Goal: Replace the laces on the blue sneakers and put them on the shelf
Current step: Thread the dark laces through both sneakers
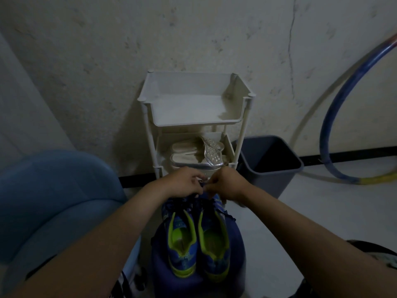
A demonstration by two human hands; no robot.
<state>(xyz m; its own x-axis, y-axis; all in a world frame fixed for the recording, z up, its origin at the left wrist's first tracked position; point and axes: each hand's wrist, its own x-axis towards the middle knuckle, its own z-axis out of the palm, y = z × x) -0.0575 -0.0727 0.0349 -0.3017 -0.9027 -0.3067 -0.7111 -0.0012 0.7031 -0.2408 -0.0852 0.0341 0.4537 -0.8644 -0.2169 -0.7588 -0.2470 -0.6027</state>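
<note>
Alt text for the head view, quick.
The left hand and right hand pinch dark laces at the front of two blue sneakers, side by side on a dark blue seat. Behind stands a white shelf holding pale shoes.

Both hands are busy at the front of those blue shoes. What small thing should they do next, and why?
Probably draw the lace through its next eyelet: the left hand and right hand both seem to pinch it at the toe end of the blue sneakers, which are not yet on the shelf.
</note>
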